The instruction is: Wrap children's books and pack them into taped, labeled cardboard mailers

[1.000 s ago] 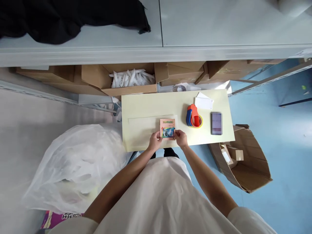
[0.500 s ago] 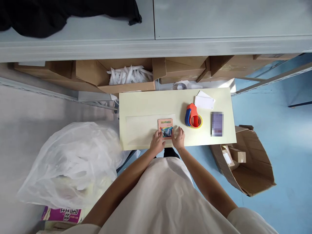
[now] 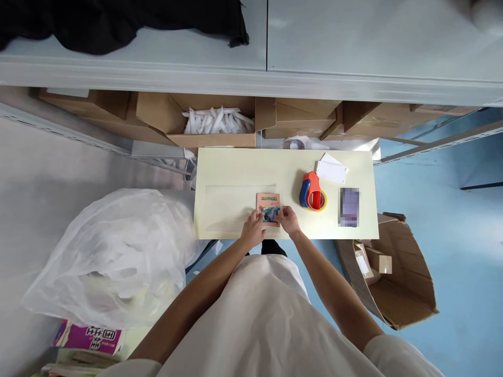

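Observation:
A small pink booklet point(image 3: 269, 202) with a colourful picture on its cover lies near the front edge of the cream table point(image 3: 236, 165). Beneath it and off to the left spreads a clear plastic sheet point(image 3: 228, 207). My left hand point(image 3: 252, 229) grips the booklet's lower left side, fingers on the cover's edge. At the right edge, my right hand point(image 3: 288, 220) has its fingers drawn together on the booklet. Just right of that hand stands a red and blue tape dispenser point(image 3: 312, 189) with a roll of yellowish tape.
White cards point(image 3: 332, 172) and a blurred-out purple rectangle point(image 3: 349, 207) lie at the table's right. Behind is an open carton point(image 3: 220, 140) of white wrapped pieces under a grey shelf point(image 3: 176, 73). A big plastic bag point(image 3: 113, 251) stands left, an open cardboard box point(image 3: 412, 283) right.
My right hand has closed in on the booklet's right edge, its fingers now more curled. The left hand keeps its place on the booklet. The whole view has shifted slightly.

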A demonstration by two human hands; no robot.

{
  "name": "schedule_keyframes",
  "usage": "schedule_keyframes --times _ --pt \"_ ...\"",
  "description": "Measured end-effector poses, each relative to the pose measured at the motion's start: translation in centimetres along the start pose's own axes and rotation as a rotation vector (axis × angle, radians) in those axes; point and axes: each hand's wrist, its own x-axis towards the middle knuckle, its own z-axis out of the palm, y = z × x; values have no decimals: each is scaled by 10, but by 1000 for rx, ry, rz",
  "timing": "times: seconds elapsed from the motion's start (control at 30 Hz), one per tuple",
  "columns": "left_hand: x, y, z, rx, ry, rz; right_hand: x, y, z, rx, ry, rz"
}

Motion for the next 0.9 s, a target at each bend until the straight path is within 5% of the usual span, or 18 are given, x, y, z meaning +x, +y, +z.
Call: schedule_keyframes --times 0.27,0.4,0.63,0.8,0.9 --pt "-3 19 7 -344 157 93 -21 -4 -6 116 109 80" --pt "5 49 15 -719 60 145 -32 -15 -25 25 183 8" --pt "11 45 10 -1228 87 35 -46 -34 -4 -135 -26 -227" --pt "7 14 3 -1165 193 -245 -48 -36 25 -216 -237 -246" --pt "12 3 4 -1047 252 -390 -53 -41 21 -141 -384 -157"
